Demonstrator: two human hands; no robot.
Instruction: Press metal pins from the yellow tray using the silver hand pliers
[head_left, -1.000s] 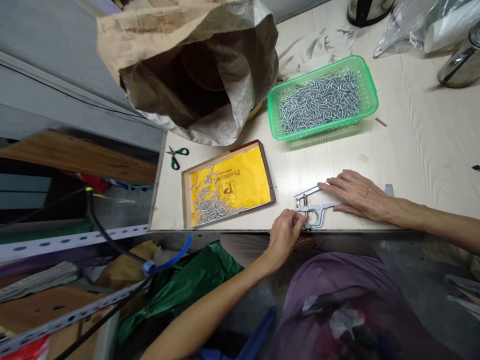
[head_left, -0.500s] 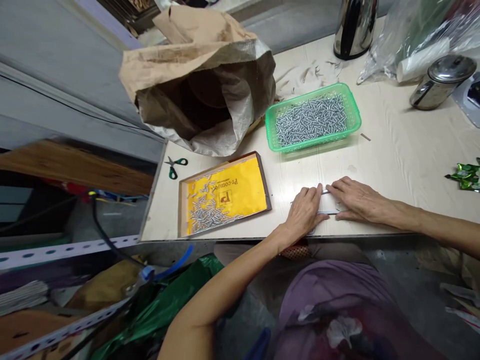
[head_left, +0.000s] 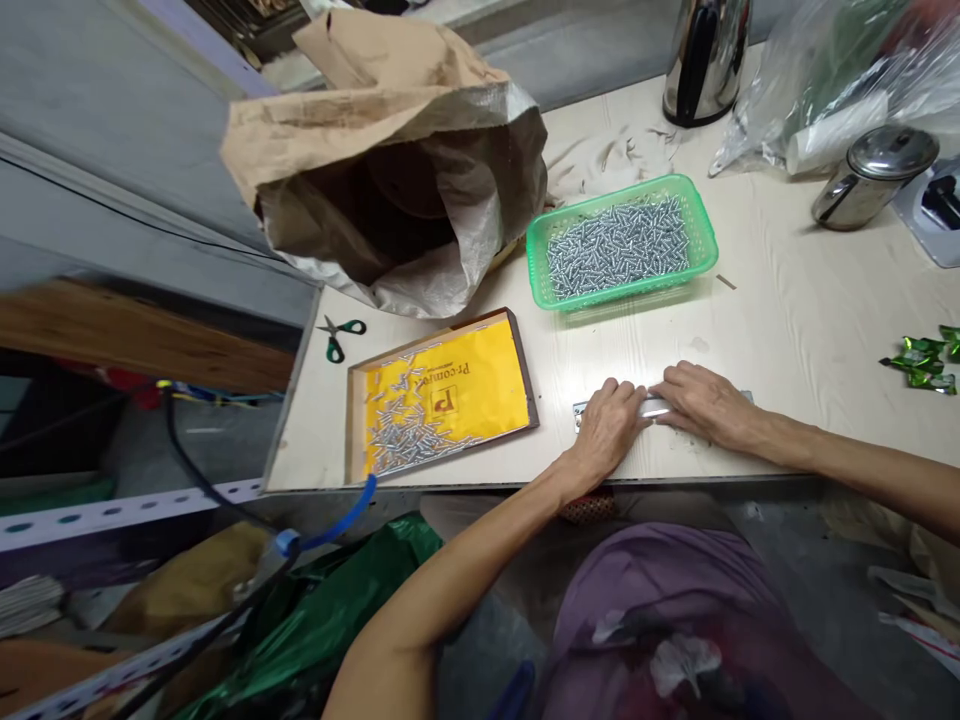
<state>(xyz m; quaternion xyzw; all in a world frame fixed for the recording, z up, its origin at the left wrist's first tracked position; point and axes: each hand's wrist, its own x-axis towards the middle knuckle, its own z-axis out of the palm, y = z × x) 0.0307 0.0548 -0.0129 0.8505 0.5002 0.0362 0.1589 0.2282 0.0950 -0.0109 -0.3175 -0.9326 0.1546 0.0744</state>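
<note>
A narrow silvery metal strip lies along the table near its front edge, its ends showing beyond both hands. My left hand is closed over its left part, and my right hand is closed over its right part; a short stretch shows between them. Left of the hands, a shallow box lined with yellow holds loose small metal pins, mostly in its left half. Behind the hands stands a green plastic basket full of similar metal pieces.
A large open paper sack stands at the back left. Green-handled scissors lie by the left edge. At the back right are a steel kettle, a lidded metal cup and clear plastic bags. Green foil wrappers lie far right.
Two parallel metal edges with a gap showed between the hands; now they appear as one narrow strip. Its ends now show past both hands. The view has shifted slightly.
</note>
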